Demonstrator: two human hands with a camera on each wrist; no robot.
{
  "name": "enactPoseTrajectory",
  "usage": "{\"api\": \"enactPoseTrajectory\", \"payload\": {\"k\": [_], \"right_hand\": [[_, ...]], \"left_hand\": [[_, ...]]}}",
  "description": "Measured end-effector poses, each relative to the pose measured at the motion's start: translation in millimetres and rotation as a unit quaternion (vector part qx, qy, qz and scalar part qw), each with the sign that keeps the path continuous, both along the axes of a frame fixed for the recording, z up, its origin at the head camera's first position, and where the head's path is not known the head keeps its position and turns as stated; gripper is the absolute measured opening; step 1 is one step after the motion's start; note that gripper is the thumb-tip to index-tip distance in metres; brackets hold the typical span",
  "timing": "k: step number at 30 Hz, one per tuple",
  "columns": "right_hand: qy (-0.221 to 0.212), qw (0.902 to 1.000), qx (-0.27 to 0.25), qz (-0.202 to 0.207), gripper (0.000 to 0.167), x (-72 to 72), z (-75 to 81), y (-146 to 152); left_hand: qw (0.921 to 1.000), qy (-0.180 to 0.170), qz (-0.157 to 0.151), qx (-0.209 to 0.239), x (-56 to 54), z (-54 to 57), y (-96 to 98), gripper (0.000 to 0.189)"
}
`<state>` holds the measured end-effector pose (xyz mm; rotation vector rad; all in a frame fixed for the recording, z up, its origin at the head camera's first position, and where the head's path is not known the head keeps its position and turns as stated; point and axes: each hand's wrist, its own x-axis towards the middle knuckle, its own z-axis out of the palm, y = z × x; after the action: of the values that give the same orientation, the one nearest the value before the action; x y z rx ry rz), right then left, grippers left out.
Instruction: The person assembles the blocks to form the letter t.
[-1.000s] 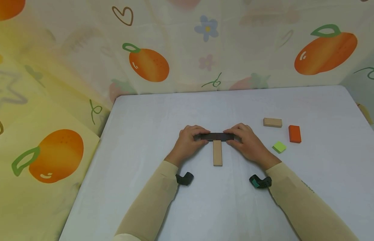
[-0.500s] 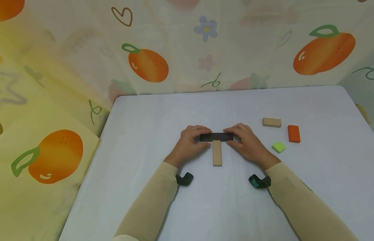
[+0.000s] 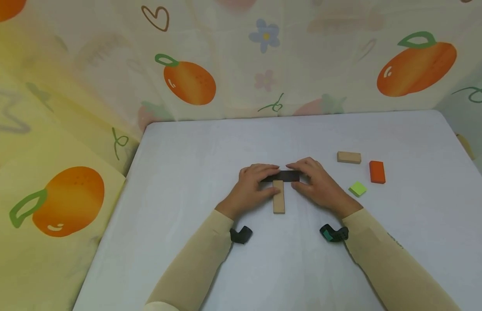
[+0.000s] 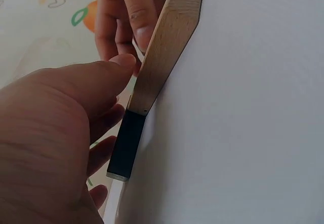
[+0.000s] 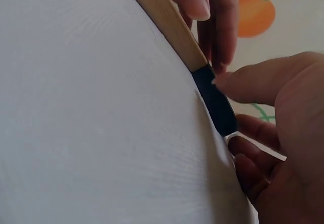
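The black bar [image 3: 289, 176] runs crosswise from left hand [image 3: 249, 185] to right hand [image 3: 320, 183], each with thumb and fingers apart, though contact I cannot surely tell.

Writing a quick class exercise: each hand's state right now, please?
Left hand: open, thumb over the wooden block.
Right hand: around one end of the black block; whether it grips cannot be told.
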<state>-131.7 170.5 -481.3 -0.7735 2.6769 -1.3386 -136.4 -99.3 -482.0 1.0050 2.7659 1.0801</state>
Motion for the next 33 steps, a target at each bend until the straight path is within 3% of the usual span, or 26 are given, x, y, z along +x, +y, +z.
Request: {"api": "enactPoseTrajectory", "payload": {"k": [6,21,25,33], "right_hand": [[-0.023,0.9997,-0.002,-0.008,0.048,0.3,9.3,3],[-0.004,0.9977,-0.018,-0.065,0.045,-8.4,29.1,35],[0.004,0.9964,-0.019,-0.083,0.045,-11.6,30.0,46],[0.003,0.9906,-0.022,-0.135,0.043,-16.9,20.9,72]], "left_hand": [[0.9999,0.002,-0.007,-0.009,-1.2,0.4,2.1,0.052],[0.9997,-0.018,-0.016,-0.002,1.8,3.3,4.1,0.052],[0.9994,-0.009,-0.033,0.003,4.5,5.3,3.4,0.051],[0.9974,0.003,-0.065,-0.03,11.1,4.6,1.6,0.052]]}}
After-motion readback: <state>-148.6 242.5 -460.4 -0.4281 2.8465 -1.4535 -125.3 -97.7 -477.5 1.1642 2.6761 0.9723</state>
